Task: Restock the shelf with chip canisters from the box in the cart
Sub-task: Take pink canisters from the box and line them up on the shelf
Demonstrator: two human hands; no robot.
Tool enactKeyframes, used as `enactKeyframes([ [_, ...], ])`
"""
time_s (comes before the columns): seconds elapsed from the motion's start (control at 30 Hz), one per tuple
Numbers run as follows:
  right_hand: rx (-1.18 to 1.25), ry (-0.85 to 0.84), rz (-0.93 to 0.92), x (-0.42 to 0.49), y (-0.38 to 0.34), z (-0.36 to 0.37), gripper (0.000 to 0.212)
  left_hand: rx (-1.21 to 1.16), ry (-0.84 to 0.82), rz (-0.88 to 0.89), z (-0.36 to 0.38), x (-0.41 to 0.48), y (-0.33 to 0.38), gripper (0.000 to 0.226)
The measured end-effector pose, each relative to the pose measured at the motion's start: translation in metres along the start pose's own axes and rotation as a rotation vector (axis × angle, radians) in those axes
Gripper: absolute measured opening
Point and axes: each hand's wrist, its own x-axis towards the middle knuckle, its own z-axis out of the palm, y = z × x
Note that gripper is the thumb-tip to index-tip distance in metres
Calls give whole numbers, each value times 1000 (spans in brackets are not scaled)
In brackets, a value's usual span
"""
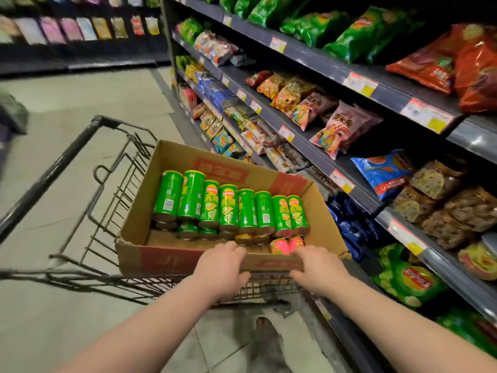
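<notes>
Cardboard, shiny film and dark metal.
The box (pixel 134 230) is matt brown cardboard with faded red print, its rim rough and dented. The chip canisters (pixel 228 208) have glossy green printed wraps. The cart (pixel 53 168) is dark metal wire, dull and worn. The shelf (pixel 317 57) is dark painted metal with a slight sheen, and the snack bags (pixel 349 36) on it are shiny, crinkled plastic film. The floor (pixel 67 109) is smooth pale tile.

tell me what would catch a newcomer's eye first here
The row of bright green chip canisters lying in the open cardboard box in the cart, centre frame. Just below, the left hand and right hand grip the box's near wall; snack bags crowd the shelves on the right.
</notes>
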Motion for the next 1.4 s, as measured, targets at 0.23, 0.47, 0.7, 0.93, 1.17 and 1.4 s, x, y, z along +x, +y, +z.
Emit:
enactKeyframes([
  [0.23, 25, -30, -33, 66, 13, -8, 44, -8, -34, -82, -4, 38, -17, 45],
  [0.47, 44, -152, 32, 132, 67, 2, 41, -7, -165, -81, 3, 114, -7, 48],
  [0.7, 106, -275, 56, 191, 106, 38, 36, 3, -320, -61, 30, 185, 9, 49],
  [0.93, 171, -451, 118, 236, 116, 82, 38, -28, -468, -57, 67, 233, 13, 49],
  [1.17, 349, -487, 289, 252, 118, 119, 50, -80, -675, -97, 109, 256, 19, 51],
  [1.4, 484, -395, 412, 261, 115, 138, 58, -387, -722, -301, 152, 268, 25, 60],
])
